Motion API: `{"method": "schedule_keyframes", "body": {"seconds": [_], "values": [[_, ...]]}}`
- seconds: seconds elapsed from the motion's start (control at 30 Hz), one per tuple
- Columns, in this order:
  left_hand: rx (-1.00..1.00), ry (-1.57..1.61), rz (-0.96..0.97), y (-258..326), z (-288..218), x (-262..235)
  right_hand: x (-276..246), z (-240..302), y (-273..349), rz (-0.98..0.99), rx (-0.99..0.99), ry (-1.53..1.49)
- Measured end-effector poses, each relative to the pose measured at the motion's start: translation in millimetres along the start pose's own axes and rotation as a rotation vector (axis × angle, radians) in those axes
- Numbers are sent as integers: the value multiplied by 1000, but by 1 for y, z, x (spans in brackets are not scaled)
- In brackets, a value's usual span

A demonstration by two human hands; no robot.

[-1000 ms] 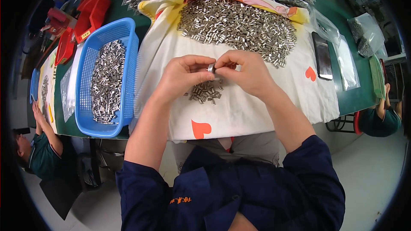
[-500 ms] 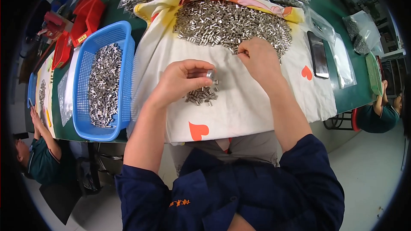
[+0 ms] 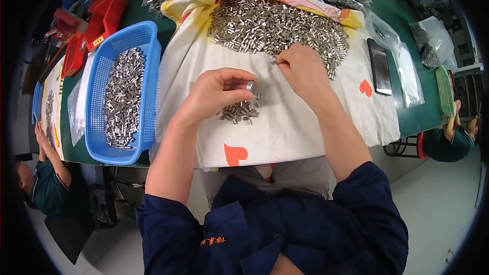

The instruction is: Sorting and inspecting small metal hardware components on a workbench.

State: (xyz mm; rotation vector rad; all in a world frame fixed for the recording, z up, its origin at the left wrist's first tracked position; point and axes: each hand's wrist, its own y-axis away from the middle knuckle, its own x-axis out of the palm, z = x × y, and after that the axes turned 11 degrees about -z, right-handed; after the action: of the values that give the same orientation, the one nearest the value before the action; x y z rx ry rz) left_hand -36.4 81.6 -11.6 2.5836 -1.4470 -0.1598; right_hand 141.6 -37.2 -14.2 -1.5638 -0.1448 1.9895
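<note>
Green tabletop [image 3: 407, 117] carries a white cloth [image 3: 305, 122]. Left hand [image 3: 216, 94] pinches a small metal sleeve [image 3: 250, 86]; right hand [image 3: 303, 71] apparently pinches one at the sleeve pile [image 3: 270, 25].

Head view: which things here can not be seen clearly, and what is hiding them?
- Head view: the right hand fingertips at the big pile of metal sleeves; the hand's back hides any grip.
- Left hand pinches a small metal piece; fingers cover most of it.
- Small pile: pieces too small to count.
- Blue basket: depth hidden by its contents.
</note>
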Motion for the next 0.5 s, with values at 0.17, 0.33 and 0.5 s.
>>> {"method": "schedule_keyframes", "body": {"seconds": [0.17, 0.33, 0.5], "values": [[-10, 71, -9, 0, 1, -4, -4, 8, -1, -15, 32, -118], [6, 171, -53, -3, 6, -5, -20, 35, 5, 132, 272, -706], [33, 208, -65, -3, 3, -3, -16, 41, 8, 145, 248, -777]]}}
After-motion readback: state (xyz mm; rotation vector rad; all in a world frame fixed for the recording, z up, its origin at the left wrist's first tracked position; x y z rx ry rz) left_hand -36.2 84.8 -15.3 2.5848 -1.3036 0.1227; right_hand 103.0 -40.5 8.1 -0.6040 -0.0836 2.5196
